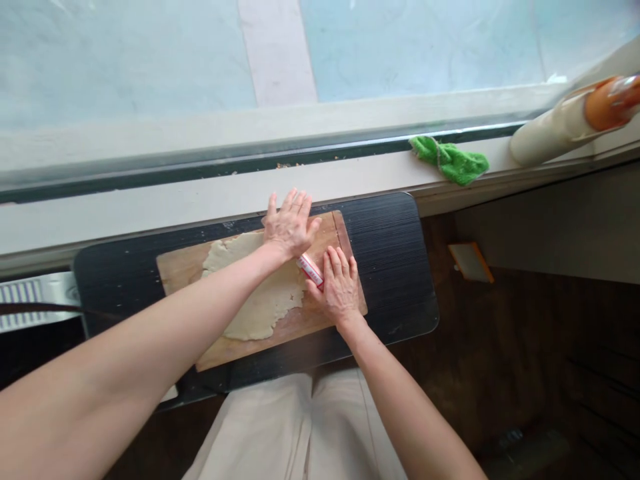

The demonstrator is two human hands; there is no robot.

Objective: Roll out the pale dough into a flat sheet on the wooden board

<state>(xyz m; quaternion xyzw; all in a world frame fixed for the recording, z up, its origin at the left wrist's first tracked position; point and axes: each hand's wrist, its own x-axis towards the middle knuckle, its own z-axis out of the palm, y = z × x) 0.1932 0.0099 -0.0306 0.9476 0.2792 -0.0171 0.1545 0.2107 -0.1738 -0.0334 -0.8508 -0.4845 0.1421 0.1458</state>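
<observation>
A flat, uneven sheet of rolled dough (260, 301) lies on a wooden board (215, 357). Across its right edge is a narrow white and red rod-like thing (311, 271), perhaps a wrapped tube; both its ends are covered by my hands. My left hand (290, 227) rests palm down at the far end, fingers stretched out and apart toward the window. Flat over the near end lies my right hand (341, 283), its fingers extended and thumb out to the left by the dough. Neither hand wraps around the rod.
The board rests on a dark table (395, 267) against a white windowsill (200, 193). On the sill are a green cloth (453, 161) and a pale bottle-like container (550, 137) with an orange top. Left of the table is a white slatted object (47, 293).
</observation>
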